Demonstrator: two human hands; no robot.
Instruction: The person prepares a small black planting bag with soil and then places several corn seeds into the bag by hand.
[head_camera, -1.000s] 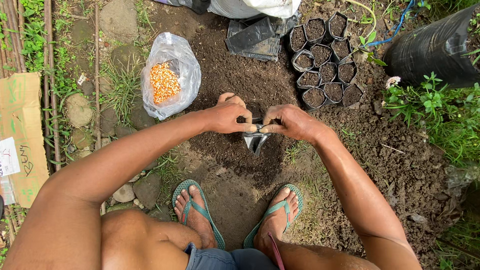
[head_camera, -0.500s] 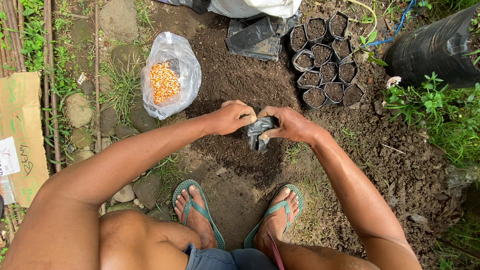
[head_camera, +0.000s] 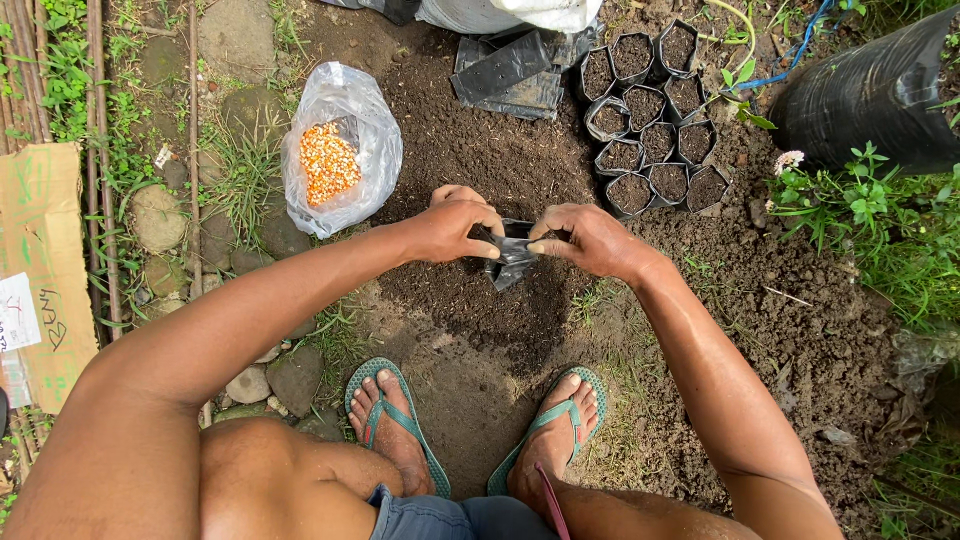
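Observation:
A small black plastic seedling bag (head_camera: 510, 255) hangs empty and crumpled between both my hands, above a patch of dark loose soil (head_camera: 470, 160). My left hand (head_camera: 450, 228) pinches its left rim. My right hand (head_camera: 580, 238) pinches the right rim, and the mouth is pulled apart between them. Just beyond my right hand stands a cluster of several black bags filled with soil (head_camera: 650, 125). A flat pile of empty black bags (head_camera: 505, 75) lies behind the soil patch.
A clear plastic bag of orange corn kernels (head_camera: 335, 150) lies at the left. A large black sack (head_camera: 865, 95) sits at the upper right beside green plants. Cardboard (head_camera: 40, 270) and stones line the left. My feet in green sandals (head_camera: 400, 420) stand below.
The hands have drawn apart again and risen slightly, stretching the bag's mouth open after it was bunched between them half a second ago.

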